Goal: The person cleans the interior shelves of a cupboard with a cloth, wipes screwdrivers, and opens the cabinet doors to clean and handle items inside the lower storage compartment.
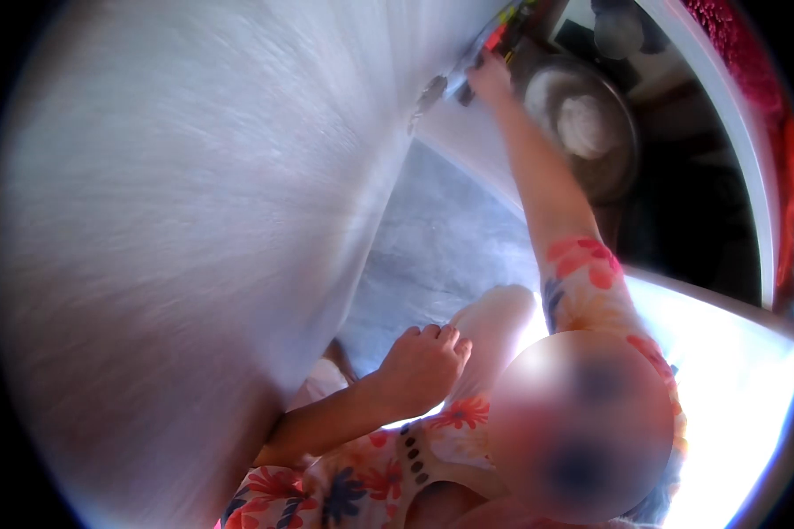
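My right hand (490, 78) is stretched far out at the top, with its fingers bent beside a red object (496, 37) that has black and yellow parts near it. Its fingers are small and partly hidden, and I cannot make out what they grip. A small grey piece (428, 95) lies just left of this hand. Right of the forearm is a round metal bowl (628, 145) with a soft white mass (584, 125) in it. My left hand (425, 366) is closed, knuckles up, near my lap, with nothing visible in it.
A big pale, streaked surface (194, 194) fills the left side. Grey floor (423, 234) shows between it and my legs. On the right are a dark surface (701, 212), a curved white edge (741, 115) and magenta cloth (741, 48). A blurred round patch (582, 428) covers the lower right.
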The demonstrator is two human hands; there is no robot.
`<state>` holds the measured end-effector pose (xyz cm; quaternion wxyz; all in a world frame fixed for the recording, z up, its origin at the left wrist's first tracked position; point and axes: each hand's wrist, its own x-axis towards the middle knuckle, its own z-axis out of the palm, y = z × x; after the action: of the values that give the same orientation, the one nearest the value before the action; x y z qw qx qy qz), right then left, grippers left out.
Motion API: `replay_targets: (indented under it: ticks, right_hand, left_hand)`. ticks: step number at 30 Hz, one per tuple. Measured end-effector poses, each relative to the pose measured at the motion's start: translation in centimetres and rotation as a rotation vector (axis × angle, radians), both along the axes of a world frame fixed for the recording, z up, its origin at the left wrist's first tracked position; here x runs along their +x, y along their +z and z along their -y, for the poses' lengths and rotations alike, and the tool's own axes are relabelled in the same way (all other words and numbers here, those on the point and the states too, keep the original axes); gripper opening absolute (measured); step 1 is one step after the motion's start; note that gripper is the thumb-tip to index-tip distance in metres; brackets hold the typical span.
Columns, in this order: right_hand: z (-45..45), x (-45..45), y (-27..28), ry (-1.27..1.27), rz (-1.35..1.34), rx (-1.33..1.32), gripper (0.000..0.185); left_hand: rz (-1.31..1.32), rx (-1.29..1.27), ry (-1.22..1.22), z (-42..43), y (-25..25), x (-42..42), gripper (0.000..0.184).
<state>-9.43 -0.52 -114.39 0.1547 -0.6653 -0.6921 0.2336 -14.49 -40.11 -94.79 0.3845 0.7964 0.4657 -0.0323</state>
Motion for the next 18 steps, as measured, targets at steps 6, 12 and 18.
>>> replay_targets:
  ticks: [6, 12, 18]
  right_hand:
    - [13.2, 5.0, 2.0, -0.140, -1.149, -0.650, 0.026]
    - [19.8, 17.5, 0.1, -0.676, -1.593, -0.639, 0.020]
    - [19.6, 22.3, 0.2, -0.692, -1.873, -0.342, 0.018]
  left_hand:
    - [-0.021, -0.016, -0.057, 0.3, 0.1, 0.3, 0.044]
    - [-0.010, 0.052, -0.038, 1.0, -0.1, 0.1, 0.040]
    - [0.014, 0.073, -0.046, 1.8, 0.0, 0.7, 0.037]
